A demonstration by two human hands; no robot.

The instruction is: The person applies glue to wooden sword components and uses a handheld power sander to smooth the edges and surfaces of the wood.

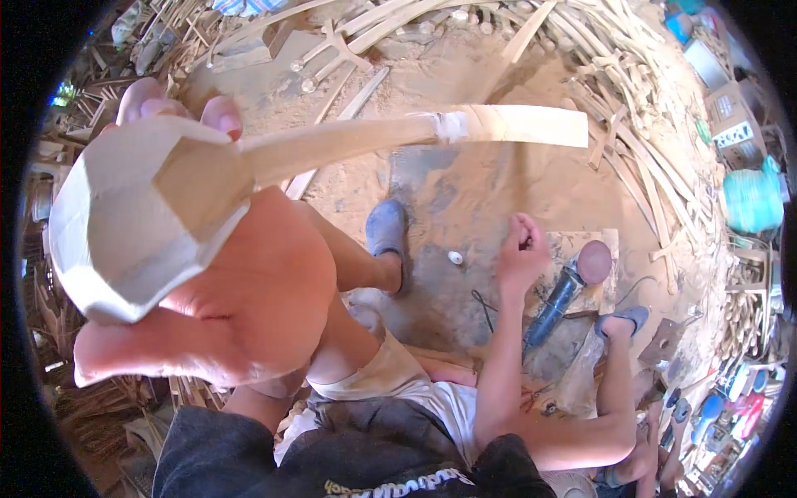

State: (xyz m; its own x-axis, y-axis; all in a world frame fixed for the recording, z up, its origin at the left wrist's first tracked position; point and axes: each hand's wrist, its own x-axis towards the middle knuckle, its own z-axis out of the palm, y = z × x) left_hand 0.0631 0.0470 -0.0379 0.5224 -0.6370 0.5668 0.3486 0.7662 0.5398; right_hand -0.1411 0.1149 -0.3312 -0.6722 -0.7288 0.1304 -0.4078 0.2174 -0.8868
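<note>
A pale wooden piece (207, 178) with a faceted head sits at nine o'clock, its curved handle reaching toward two. The left hand (257, 299) grips that head between thumb and fingers. The right hand (523, 249), at three o'clock, has fingers curled; their contents cannot be told. A disc grinder (552, 309) lies toward four; wooden sticks (631, 75) arc from twelve to three.
</note>
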